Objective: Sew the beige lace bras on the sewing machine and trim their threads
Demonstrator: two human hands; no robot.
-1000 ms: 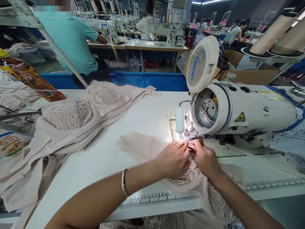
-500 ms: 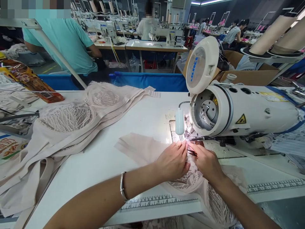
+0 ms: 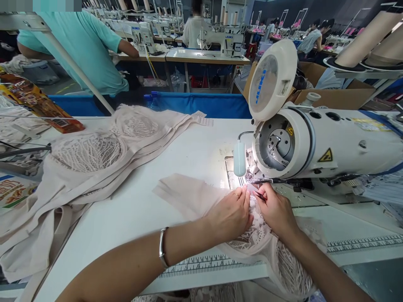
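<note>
A beige lace bra (image 3: 258,224) lies partly under the sewing machine (image 3: 340,142), its near end hanging over the table's front edge. Just in front of the lit needle area, my left hand (image 3: 232,212) has its fingers pressed together on the fabric. Close beside it on the right, my right hand (image 3: 278,209) is closed round a small dark pointed tool (image 3: 260,196), perhaps tweezers or thread snips. That tool's tip points left toward my left fingertips. A sheer beige panel (image 3: 192,195) spreads flat to the left of my left hand.
Stacked beige bras (image 3: 91,153) cover the table's left side, with an amber-labelled bottle (image 3: 37,102) behind them. A small lamp (image 3: 239,158) stands by the needle. The machine's round cover (image 3: 273,79) is raised. Thread cones (image 3: 367,40) stand at right. A co-worker in teal (image 3: 78,50) sits beyond.
My right hand has moved slightly right, opening a small gap from my left fingertips, with the dark tool still in it. My left hand stays on the fabric. The co-worker's arm has moved.
</note>
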